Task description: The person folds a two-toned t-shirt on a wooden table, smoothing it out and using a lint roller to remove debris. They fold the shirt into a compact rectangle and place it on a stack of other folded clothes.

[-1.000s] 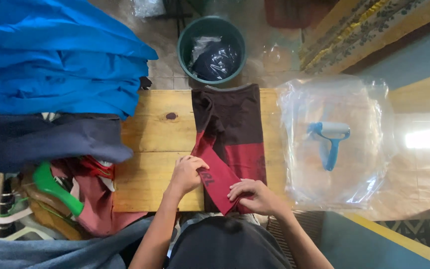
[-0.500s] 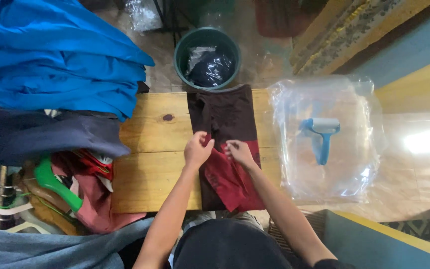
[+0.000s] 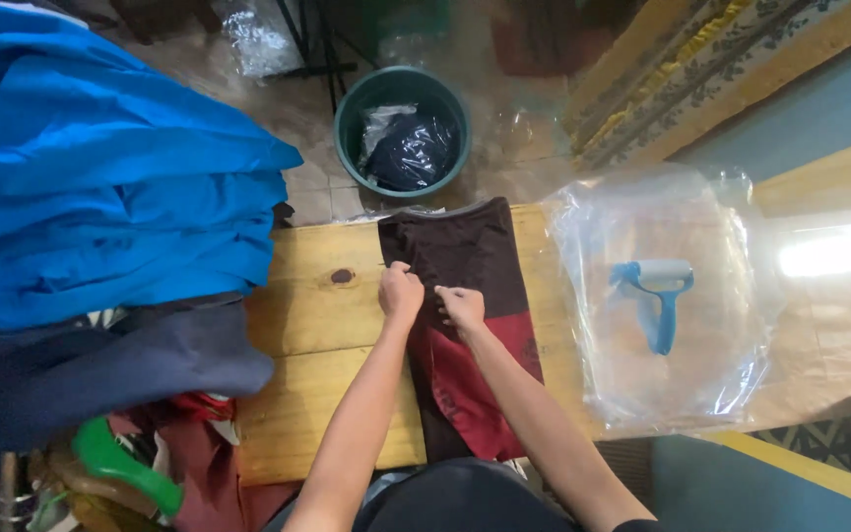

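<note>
A dark brown and maroon garment (image 3: 465,296) lies folded in a long strip across a wooden table (image 3: 317,325). My left hand (image 3: 401,292) rests on the garment's left side near its middle, fingers closed on the cloth. My right hand (image 3: 462,305) sits just beside it on the same cloth, fingers pinched together. Both hands are at the line where the dark brown part meets the maroon part.
A pile of blue garments (image 3: 100,187) and a dark grey one (image 3: 91,374) cover the table's left. A clear plastic bag (image 3: 662,296) with a blue lint roller (image 3: 657,296) lies on the right. A green bucket (image 3: 401,128) stands on the floor beyond. A green hanger (image 3: 125,463) lies lower left.
Both hands have moved away from my body up along the garment, from its near maroon end to its middle, and have come close together.
</note>
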